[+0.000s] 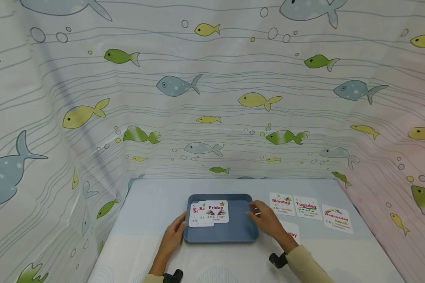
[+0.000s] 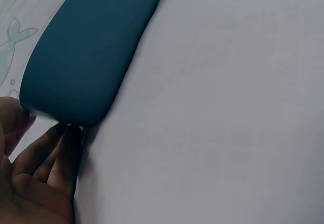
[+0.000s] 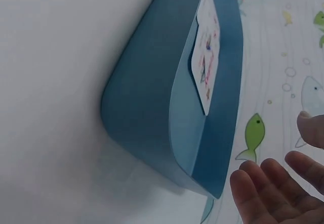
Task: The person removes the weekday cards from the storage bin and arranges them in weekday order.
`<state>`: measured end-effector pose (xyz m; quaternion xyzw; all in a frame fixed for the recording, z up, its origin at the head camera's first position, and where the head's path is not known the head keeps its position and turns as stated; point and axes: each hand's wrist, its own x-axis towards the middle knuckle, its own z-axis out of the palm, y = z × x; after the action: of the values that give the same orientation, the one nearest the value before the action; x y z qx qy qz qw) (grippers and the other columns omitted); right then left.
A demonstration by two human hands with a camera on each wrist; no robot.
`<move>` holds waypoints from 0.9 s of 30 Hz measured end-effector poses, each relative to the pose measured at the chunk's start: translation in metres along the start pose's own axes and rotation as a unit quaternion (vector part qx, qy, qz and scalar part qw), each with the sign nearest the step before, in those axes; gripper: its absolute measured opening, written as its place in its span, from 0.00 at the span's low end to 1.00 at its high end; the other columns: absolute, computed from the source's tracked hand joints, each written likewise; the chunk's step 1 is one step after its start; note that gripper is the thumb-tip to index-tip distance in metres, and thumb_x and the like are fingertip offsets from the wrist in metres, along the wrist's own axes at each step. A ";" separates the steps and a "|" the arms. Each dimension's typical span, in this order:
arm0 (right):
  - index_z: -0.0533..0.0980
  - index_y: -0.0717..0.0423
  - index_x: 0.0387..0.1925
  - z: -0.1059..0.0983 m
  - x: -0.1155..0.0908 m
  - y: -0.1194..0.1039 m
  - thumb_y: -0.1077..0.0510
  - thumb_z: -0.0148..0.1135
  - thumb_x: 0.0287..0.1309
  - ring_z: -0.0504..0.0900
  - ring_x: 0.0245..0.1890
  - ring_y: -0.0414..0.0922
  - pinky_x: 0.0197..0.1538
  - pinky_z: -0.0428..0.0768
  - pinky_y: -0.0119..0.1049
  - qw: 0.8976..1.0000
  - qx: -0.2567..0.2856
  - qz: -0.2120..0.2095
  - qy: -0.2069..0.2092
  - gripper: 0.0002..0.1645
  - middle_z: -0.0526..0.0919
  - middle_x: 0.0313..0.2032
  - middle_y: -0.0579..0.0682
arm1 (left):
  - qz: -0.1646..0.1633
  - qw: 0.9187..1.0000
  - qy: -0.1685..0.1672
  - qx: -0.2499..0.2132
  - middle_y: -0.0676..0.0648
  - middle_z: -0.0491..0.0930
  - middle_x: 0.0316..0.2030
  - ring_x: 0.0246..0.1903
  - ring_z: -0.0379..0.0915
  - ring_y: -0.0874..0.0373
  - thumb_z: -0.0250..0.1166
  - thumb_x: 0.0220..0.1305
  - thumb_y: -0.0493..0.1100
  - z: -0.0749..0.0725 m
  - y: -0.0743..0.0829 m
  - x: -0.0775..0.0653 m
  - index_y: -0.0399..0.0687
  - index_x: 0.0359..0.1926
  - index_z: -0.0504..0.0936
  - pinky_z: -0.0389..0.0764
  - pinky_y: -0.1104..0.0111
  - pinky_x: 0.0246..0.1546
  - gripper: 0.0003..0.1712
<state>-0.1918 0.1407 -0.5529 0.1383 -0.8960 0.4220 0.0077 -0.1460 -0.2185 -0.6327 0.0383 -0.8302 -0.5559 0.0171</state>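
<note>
A blue-grey tray (image 1: 237,232) lies on the table with a few overlapping white word cards at its left. The Friday card (image 1: 217,217) is on top, partly covering cards lettered "Sa" (image 1: 201,209) and "Su" (image 1: 194,220). At the tray's left edge, my left hand (image 1: 172,237) grips it, thumb and fingers at the rim (image 2: 76,72). My right hand (image 1: 265,219) hovers by the tray's right edge, fingers loosely bent and holding nothing. In the right wrist view, that hand (image 3: 278,196) shows apart from the tray wall.
Right of the tray are the Monday (image 1: 281,204), Tuesday (image 1: 307,208) and Wednesday (image 1: 337,218) cards in a row. Below Monday, another card (image 1: 292,228) is partly hidden by my right wrist. Fish-printed sheeting (image 1: 219,133) hangs behind and beside the table (image 1: 141,220).
</note>
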 end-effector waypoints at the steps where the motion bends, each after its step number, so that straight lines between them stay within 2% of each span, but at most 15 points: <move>1: 0.77 0.55 0.54 0.001 0.001 -0.001 0.57 0.68 0.62 0.84 0.45 0.43 0.48 0.86 0.35 1.000 0.001 0.001 -0.003 0.20 0.83 0.47 0.52 | 0.004 1.000 0.000 0.002 0.47 0.71 0.70 0.72 0.63 0.49 0.54 0.77 0.46 0.000 0.000 0.000 0.56 0.72 0.70 0.66 0.51 0.71 0.25; 11: 0.77 0.53 0.54 0.009 0.008 -0.004 0.54 0.70 0.60 0.85 0.46 0.44 0.50 0.85 0.38 1.000 0.006 0.010 -0.015 0.21 0.83 0.50 0.54 | 0.000 1.000 -0.002 0.002 0.46 0.70 0.70 0.73 0.62 0.48 0.54 0.77 0.47 -0.001 0.001 0.001 0.56 0.72 0.69 0.65 0.51 0.72 0.26; 16: 0.76 0.57 0.56 0.012 0.011 -0.007 0.54 0.70 0.60 0.84 0.48 0.46 0.50 0.85 0.39 0.999 0.018 0.012 -0.030 0.24 0.82 0.52 0.57 | -0.006 1.000 -0.005 -0.002 0.47 0.70 0.70 0.73 0.61 0.48 0.54 0.77 0.48 -0.001 0.000 0.000 0.57 0.72 0.69 0.65 0.52 0.72 0.26; 27: 0.75 0.54 0.55 0.024 0.021 -0.005 0.52 0.70 0.61 0.84 0.49 0.48 0.49 0.86 0.41 0.998 0.028 0.014 -0.056 0.24 0.81 0.53 0.59 | -0.002 1.000 -0.003 0.002 0.45 0.69 0.71 0.73 0.61 0.47 0.54 0.77 0.46 0.000 0.001 0.001 0.54 0.72 0.69 0.65 0.51 0.72 0.25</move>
<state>-0.2078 0.1147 -0.5617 0.1495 -0.8848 0.4384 -0.0517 -0.1468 -0.2181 -0.6315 0.0385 -0.8310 -0.5548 0.0134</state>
